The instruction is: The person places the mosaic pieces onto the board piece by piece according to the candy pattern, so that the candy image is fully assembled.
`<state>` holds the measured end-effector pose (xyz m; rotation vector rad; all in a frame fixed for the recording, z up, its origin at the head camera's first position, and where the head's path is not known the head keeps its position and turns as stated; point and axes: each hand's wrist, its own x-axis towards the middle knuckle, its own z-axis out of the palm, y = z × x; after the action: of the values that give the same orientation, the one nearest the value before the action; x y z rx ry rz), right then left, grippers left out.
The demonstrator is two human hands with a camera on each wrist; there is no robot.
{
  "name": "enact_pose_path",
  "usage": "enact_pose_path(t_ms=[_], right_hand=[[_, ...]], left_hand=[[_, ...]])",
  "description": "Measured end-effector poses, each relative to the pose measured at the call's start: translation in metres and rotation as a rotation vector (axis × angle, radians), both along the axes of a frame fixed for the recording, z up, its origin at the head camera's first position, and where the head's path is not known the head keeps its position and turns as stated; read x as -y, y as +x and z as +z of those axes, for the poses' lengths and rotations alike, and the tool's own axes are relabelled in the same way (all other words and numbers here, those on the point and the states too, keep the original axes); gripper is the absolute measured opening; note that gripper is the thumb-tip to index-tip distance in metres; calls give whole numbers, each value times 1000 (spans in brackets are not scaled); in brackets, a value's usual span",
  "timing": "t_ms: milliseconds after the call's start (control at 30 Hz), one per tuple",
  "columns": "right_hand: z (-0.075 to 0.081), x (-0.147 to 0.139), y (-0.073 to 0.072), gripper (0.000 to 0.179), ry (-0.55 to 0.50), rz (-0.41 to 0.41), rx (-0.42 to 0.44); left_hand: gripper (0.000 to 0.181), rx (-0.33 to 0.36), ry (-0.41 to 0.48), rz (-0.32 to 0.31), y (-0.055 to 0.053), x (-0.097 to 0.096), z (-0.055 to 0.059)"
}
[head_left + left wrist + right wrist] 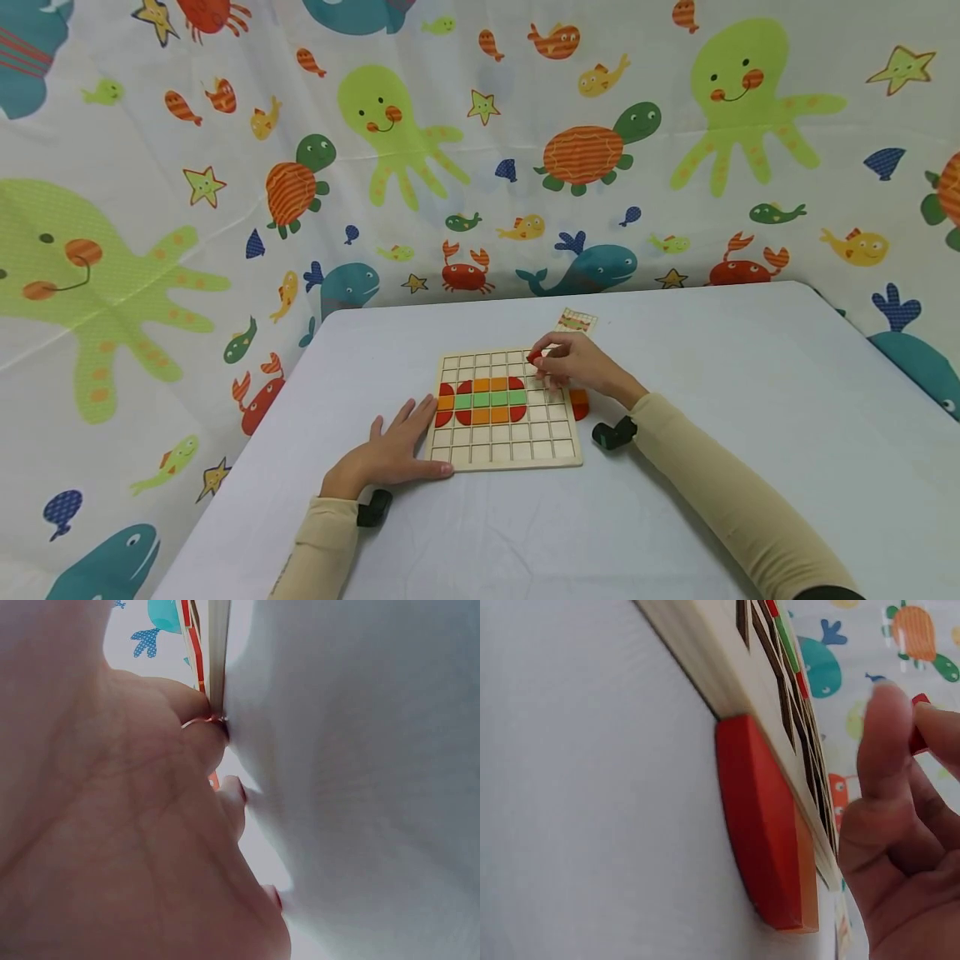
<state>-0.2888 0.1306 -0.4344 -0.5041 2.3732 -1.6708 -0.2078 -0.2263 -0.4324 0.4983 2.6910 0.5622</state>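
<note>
A wooden grid board lies on the table, with green, orange and red pieces set in its middle rows. My left hand rests at the board's left side, fingers spread and thumb along the lower left corner. In the left wrist view, the palm faces the camera and the fingertips are down by the board's edge. Over the board's upper right, my right hand pinches a small red piece between thumb and finger. The right wrist view shows this red piece raised, partly hidden by the fingertips.
A red-and-orange piece lies against the board's right edge, curved side outward. Behind the right hand is a small pattern card. A curtain printed with sea animals hangs behind the white table.
</note>
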Motion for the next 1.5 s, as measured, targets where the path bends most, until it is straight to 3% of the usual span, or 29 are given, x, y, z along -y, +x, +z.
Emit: enact_pose_path(t_ms=[667,967,1500], right_hand=[[-2,2,-1,32,100,-112,-104],[1,7,0,8,166,-152,-103],[3,13,-2,10,323,-37,-120]], left_hand=[[119,-6,-12,-7,-3,1,-2],[119,-5,-8,-1,0,0,1],[119,-6,-5,5,1,0,1]])
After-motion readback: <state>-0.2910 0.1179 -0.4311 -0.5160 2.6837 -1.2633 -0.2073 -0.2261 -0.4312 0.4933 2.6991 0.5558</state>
